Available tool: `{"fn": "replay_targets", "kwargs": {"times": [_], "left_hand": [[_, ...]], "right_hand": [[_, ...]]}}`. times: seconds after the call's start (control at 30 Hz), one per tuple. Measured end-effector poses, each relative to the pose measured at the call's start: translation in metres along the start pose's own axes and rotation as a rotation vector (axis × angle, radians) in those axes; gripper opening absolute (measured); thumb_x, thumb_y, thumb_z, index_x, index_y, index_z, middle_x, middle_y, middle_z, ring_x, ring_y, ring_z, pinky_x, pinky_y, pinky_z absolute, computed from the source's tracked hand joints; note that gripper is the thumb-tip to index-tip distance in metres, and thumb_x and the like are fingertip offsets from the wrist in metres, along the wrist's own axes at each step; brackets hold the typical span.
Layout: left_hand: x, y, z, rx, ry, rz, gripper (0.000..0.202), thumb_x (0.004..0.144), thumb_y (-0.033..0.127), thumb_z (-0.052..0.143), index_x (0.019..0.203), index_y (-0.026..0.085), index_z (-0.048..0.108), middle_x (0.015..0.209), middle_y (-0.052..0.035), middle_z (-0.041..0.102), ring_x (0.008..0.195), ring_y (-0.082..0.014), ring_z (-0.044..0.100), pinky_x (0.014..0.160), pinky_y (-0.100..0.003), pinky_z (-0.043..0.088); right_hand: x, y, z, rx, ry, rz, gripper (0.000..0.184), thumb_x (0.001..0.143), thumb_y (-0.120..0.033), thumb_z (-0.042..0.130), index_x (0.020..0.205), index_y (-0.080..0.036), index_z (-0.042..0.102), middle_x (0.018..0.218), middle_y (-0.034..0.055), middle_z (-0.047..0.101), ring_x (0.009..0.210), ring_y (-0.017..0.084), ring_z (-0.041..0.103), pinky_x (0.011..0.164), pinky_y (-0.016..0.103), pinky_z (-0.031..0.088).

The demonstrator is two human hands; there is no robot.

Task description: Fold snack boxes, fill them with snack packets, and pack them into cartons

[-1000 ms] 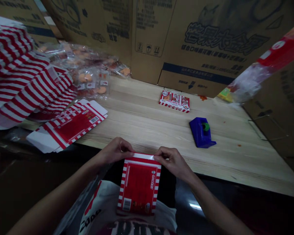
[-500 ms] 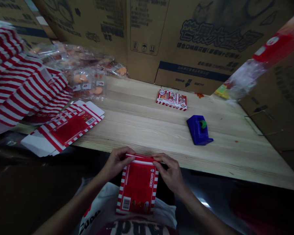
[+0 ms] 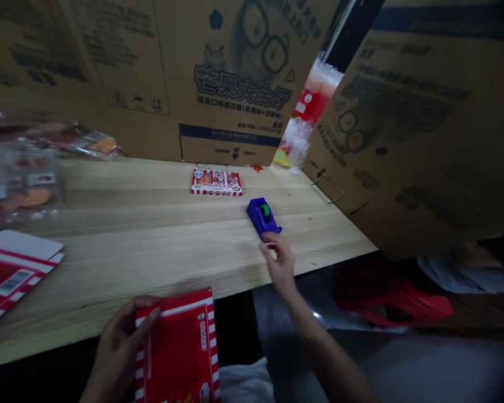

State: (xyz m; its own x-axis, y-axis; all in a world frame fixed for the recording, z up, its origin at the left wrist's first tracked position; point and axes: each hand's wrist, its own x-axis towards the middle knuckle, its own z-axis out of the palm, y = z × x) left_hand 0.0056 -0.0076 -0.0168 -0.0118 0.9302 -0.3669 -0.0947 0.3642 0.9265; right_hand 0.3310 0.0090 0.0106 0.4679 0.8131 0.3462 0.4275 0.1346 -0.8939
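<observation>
My left hand (image 3: pixel 124 338) grips the upper left edge of a red carton (image 3: pixel 178 350) with white striped sides, thumb across its face. The carton is held at the table's front edge, and its bottom is cut off by the frame. At the front end of a blue tape dispenser (image 3: pixel 257 217) with a green core is my right hand (image 3: pixel 280 260). Its thumb and forefinger are bent together in a pinch; whether tape is between them is too small to tell. A finished-looking red and white candy box (image 3: pixel 217 182) lies flat behind the dispenser.
Flat red and white cartons (image 3: pixel 19 274) lie at the left, in front of clear bags of orange sweets (image 3: pixel 23 184). Large cardboard boxes (image 3: pixel 159 131) wall the back and right. A plastic packet (image 3: pixel 304 120) stands in the corner. A red stool (image 3: pixel 403 305) is at the lower right.
My right hand has let go of the carton and moved to the tape dispenser. My left hand alone keeps hold of the carton. The view has turned right.
</observation>
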Motion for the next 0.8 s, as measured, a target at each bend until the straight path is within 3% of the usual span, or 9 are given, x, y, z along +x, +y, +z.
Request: {"fn": "replay_targets", "kwargs": {"times": [0.03,0.1,0.17,0.27,0.47,0.63,0.8], "left_hand": [[0.000,0.003,0.002,0.013,0.001,-0.029,0.041,0.057,0.046,0.084,0.086,0.023,0.066,0.090,-0.0002,0.071,0.075,-0.0207,0.067,0.060,-0.025,0.056],[0.000,0.009,0.006,0.046,-0.015,-0.071,0.049,0.056,0.048,0.084,0.094,0.023,0.068,0.098,-0.0025,0.071,0.079,-0.0239,0.068,0.060,-0.027,0.057],[0.000,0.014,0.010,0.058,-0.068,-0.123,0.054,0.057,0.051,0.083,0.100,0.022,0.068,0.103,-0.0052,0.071,0.080,-0.0269,0.069,0.060,-0.030,0.058],[0.000,0.018,0.013,0.053,-0.137,-0.145,0.051,0.057,0.051,0.083,0.097,0.021,0.068,0.100,-0.0059,0.072,0.080,-0.0277,0.069,0.061,-0.031,0.058],[-0.004,0.019,0.013,0.057,-0.122,-0.104,0.044,0.062,0.050,0.081,0.094,0.023,0.067,0.108,-0.0037,0.069,0.091,-0.0278,0.067,0.067,-0.029,0.059],[-0.005,0.016,0.015,0.100,-0.100,-0.080,0.048,0.056,0.047,0.084,0.091,0.022,0.065,0.100,-0.0025,0.068,0.079,-0.0251,0.069,0.062,-0.029,0.059],[-0.005,0.018,0.020,0.111,-0.070,-0.115,0.051,0.049,0.046,0.087,0.087,0.022,0.063,0.091,-0.0010,0.068,0.069,-0.0247,0.068,0.054,-0.030,0.058]], "right_hand": [[0.019,0.011,-0.012,-0.040,0.110,0.030,0.023,0.079,-0.037,0.064,0.094,-0.020,0.068,0.107,0.0092,0.066,0.097,0.022,0.061,0.074,0.032,0.051],[0.053,0.032,-0.031,-0.074,0.164,0.162,0.030,0.072,-0.043,0.067,0.089,-0.018,0.068,0.103,0.0094,0.066,0.087,0.021,0.060,0.068,0.031,0.048],[0.077,0.048,-0.040,-0.060,0.099,0.254,0.032,0.064,-0.046,0.069,0.078,-0.017,0.070,0.088,0.0080,0.068,0.075,0.019,0.059,0.062,0.030,0.045],[0.091,0.060,-0.040,-0.016,0.003,0.304,0.030,0.057,-0.045,0.073,0.061,-0.016,0.069,0.065,0.0039,0.065,0.061,0.017,0.055,0.055,0.028,0.041],[0.088,0.071,-0.026,0.080,0.099,0.315,0.029,0.054,-0.044,0.075,0.056,-0.017,0.064,0.070,0.0041,0.063,0.060,0.015,0.052,0.050,0.027,0.040],[0.077,0.075,-0.029,0.185,0.185,0.295,0.025,0.058,-0.039,0.076,0.065,-0.017,0.066,0.085,0.0056,0.061,0.071,0.017,0.056,0.057,0.029,0.050],[0.049,0.079,-0.037,0.330,0.223,0.313,0.030,0.064,-0.043,0.074,0.063,-0.017,0.060,0.092,0.0053,0.060,0.076,0.016,0.061,0.074,0.039,0.057]]}}
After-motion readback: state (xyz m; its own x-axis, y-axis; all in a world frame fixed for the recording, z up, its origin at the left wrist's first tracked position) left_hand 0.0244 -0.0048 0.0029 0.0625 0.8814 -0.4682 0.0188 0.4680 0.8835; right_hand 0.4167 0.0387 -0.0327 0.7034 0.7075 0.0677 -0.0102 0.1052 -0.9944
